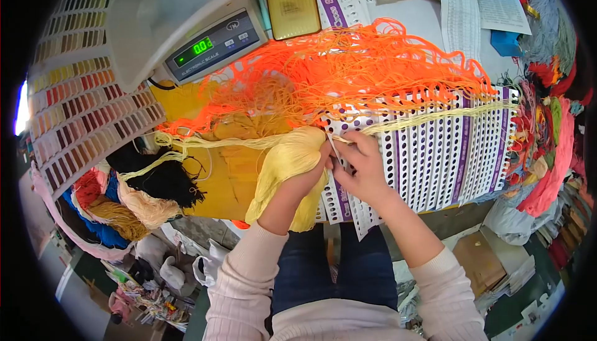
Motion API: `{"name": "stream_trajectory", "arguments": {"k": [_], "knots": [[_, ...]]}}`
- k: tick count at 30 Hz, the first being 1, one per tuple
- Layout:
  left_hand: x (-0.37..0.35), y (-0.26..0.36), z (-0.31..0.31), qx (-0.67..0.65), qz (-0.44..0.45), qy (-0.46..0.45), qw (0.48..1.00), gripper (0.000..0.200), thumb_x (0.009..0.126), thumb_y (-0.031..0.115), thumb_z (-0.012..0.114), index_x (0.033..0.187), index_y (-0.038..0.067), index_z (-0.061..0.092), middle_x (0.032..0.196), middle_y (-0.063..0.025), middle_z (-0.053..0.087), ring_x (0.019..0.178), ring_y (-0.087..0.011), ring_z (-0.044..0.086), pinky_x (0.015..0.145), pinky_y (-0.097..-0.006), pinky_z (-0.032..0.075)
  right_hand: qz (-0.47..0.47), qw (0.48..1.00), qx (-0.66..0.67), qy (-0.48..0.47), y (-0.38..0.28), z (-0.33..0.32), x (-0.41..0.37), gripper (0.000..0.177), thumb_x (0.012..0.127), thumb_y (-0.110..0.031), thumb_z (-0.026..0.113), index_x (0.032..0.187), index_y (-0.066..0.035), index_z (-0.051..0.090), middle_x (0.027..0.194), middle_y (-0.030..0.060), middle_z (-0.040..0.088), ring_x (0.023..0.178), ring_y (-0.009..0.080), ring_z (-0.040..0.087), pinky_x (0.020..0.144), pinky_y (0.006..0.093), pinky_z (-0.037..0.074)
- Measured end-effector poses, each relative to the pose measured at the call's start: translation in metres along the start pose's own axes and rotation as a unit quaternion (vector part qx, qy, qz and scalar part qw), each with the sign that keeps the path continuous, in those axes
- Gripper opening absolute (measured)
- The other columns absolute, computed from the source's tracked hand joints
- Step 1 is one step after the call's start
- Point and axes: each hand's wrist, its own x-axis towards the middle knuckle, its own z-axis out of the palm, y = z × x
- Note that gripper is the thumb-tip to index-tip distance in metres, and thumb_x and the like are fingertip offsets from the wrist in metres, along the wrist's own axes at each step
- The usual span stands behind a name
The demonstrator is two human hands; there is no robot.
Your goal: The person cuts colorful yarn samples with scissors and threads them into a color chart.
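My left hand (322, 162) is closed around a thick skein of pale yellow thread (292, 154), whose loose body hangs over my wrist. My right hand (364, 170) meets it at the top of a white card strip with punched holes (337, 198). Its thumb and fingers pinch close to the yellow strands at the card's upper edge; the exact grip is partly hidden. From there a thin yellow bundle (444, 116) stretches right across more hole-punched cards (429, 161). Other yellow strands (227, 142) trail left over the yellow tabletop.
Behind my hands lies a heap of orange thread (348, 61). An electronic scale (217, 44) with a plastic tub (168, 11) and a phone (291, 8) stand beyond. A color chart (87, 92) and black thread (155, 176) are left; mixed threads (547, 142) lie right.
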Motion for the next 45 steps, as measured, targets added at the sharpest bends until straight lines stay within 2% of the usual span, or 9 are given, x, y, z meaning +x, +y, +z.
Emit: {"name": "stream_trajectory", "arguments": {"k": [7, 11, 16, 24, 28, 31, 34, 38, 45], "knots": [[-0.021, 0.022, -0.021, -0.387, -0.139, 0.027, 0.911, 0.013, 0.081, 0.017, 0.049, 0.091, 0.008, 0.049, 0.069, 0.0024, 0.051, 0.052, -0.0071, 0.046, 0.05, -0.0194, 0.037, 0.069, 0.994, 0.087, 0.014, -0.002, -0.002, 0.008, 0.032, 0.059, -0.006, 0.063, 0.09, -0.004, 0.054, 0.085, 0.0093, 0.047, 0.077, 0.0256, 0.048, 0.066, 0.033, 0.04], [-0.028, 0.012, -0.047, -0.565, -0.091, -0.268, 0.775, 0.018, 0.083, 0.02, 0.046, 0.093, 0.006, 0.05, 0.059, 0.003, 0.044, 0.047, -0.0073, 0.041, 0.049, -0.0187, 0.036, 0.047, 0.988, 0.144, 0.037, 0.005, 0.0, 0.008, 0.024, 0.066, 0.004, 0.055, 0.088, -0.002, 0.055, 0.073, 0.0084, 0.05, 0.068, 0.0234, 0.049, 0.062, 0.0299, 0.04], [-0.006, 0.003, -0.012, -0.057, -0.047, -0.068, 0.995, 0.025, 0.081, 0.019, 0.051, 0.099, 0.002, 0.049, 0.068, -0.0011, 0.052, 0.055, -0.008, 0.048, 0.048, -0.0217, 0.04, 0.138, 0.965, 0.22, 0.026, 0.002, -0.003, 0.01, 0.026, 0.064, -0.001, 0.059, 0.09, -0.003, 0.055, 0.077, 0.0091, 0.049, 0.071, 0.0233, 0.047, 0.062, 0.03, 0.039], [-0.11, 0.028, -0.221, -0.288, -0.006, 0.214, 0.933, 0.01, 0.079, 0.015, 0.05, 0.083, 0.005, 0.05, 0.058, 0.0024, 0.046, 0.046, -0.0071, 0.044, 0.042, -0.0179, 0.037, 0.154, 0.987, -0.028, -0.046, -0.01, 0.005, 0.024, 0.039, 0.056, -0.014, 0.067, 0.093, -0.012, 0.054, 0.085, 0.0074, 0.042, 0.088, 0.0253, 0.04, 0.076, 0.0369, 0.03], [-0.128, 0.112, -0.177, -0.251, 0.034, 0.478, 0.841, 0.019, 0.078, 0.013, 0.049, 0.092, 0.0, 0.051, 0.066, -0.0007, 0.05, 0.052, -0.0059, 0.048, 0.046, -0.0178, 0.041, 0.149, 0.988, -0.023, -0.035, -0.012, 0.006, 0.024, 0.041, 0.056, -0.014, 0.067, 0.095, -0.012, 0.053, 0.088, 0.0077, 0.044, 0.089, 0.0245, 0.04, 0.076, 0.0366, 0.03], [-0.165, 0.067, -0.188, -0.244, 0.025, 0.219, 0.944, 0.034, 0.075, 0.017, 0.051, 0.101, -0.004, 0.047, 0.08, -0.0063, 0.054, 0.068, -0.0123, 0.052, 0.058, -0.0259, 0.044, 0.111, 0.993, 0.001, 0.031, -0.018, 0.004, 0.017, 0.033, 0.059, -0.011, 0.066, 0.09, -0.009, 0.054, 0.088, 0.0078, 0.044, 0.086, 0.0238, 0.042, 0.073, 0.0345, 0.033], [-0.143, 0.056, -0.103, -0.408, -0.049, -0.009, 0.912, 0.045, 0.075, 0.02, 0.052, 0.111, -0.005, 0.04, 0.098, -0.0122, 0.052, 0.085, -0.0187, 0.052, 0.074, -0.0333, 0.043, 0.148, 0.975, 0.162, 0.042, -0.037, -0.005, 0.006, 0.026, 0.061, -0.007, 0.065, 0.086, -0.006, 0.055, 0.083, 0.0077, 0.045, 0.082, 0.0215, 0.046, 0.066, 0.0297, 0.037], [-0.105, 0.042, -0.057, -0.392, -0.074, -0.06, 0.915, 0.048, 0.083, 0.028, 0.04, 0.118, -0.005, 0.033, 0.117, -0.015, 0.041, 0.107, -0.0232, 0.041, 0.085, -0.0388, 0.037, 0.411, 0.73, 0.534, -0.119, -0.079, -0.021, 0.008, 0.009, 0.073, -0.004, 0.057, 0.081, 0.0, 0.056, 0.074, 0.0032, 0.053, 0.061, 0.0078, 0.049, 0.053, 0.0214, 0.039], [-0.098, 0.048, -0.045, -0.432, -0.07, -0.099, 0.894, 0.049, 0.087, 0.034, 0.029, 0.118, -0.004, 0.035, 0.12, -0.0141, 0.039, 0.107, -0.0238, 0.042, 0.085, -0.0411, 0.037, 0.431, 0.628, 0.638, -0.115, -0.085, -0.027, 0.007, 0.008, 0.075, -0.003, 0.053, 0.078, 0.003, 0.058, 0.062, 0.0044, 0.053, 0.051, 0.0091, 0.048, 0.054, 0.0233, 0.044]]}}
